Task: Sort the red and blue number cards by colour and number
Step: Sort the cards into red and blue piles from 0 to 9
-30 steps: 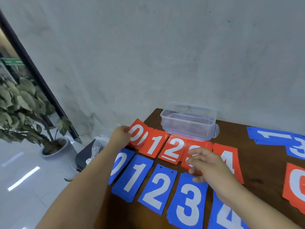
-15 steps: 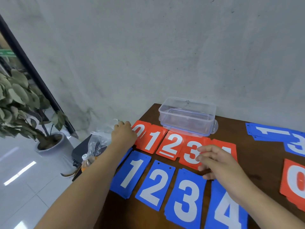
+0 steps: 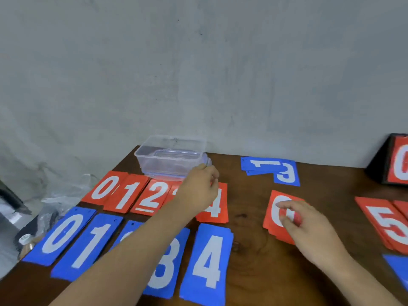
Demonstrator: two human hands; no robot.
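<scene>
On the brown table point(image 3: 249, 257) lies a red row: red 0 point(image 3: 103, 187), red 1 point(image 3: 129, 195), red 2 point(image 3: 153, 196) and red 4 point(image 3: 215, 206). My left hand point(image 3: 198, 187) rests over the card between 2 and 4, fingers curled, hiding it. In front runs a blue row: blue 0 point(image 3: 60, 234), blue 1 point(image 3: 90, 244), blue 3 point(image 3: 167, 268) and blue 4 point(image 3: 208, 261); my left forearm covers most of the blue 2 point(image 3: 130, 227). My right hand point(image 3: 304, 221) pinches the top of a red stack point(image 3: 274, 209) showing a round digit.
A clear plastic box point(image 3: 167, 160) stands behind the red row by the wall. Loose blue cards point(image 3: 269, 165) lie at the back, a red 5 stack point(image 3: 388, 224) and a blue card point(image 3: 399, 268) at the right. A black scoreboard stand point(image 3: 397, 162) is far right. A plastic bag point(image 3: 66, 195) hangs off the left edge.
My left hand moved right from the red 0 to the cards beside the red 4. My right hand left the red 3 and reached right onto the separate red stack. The view swung right.
</scene>
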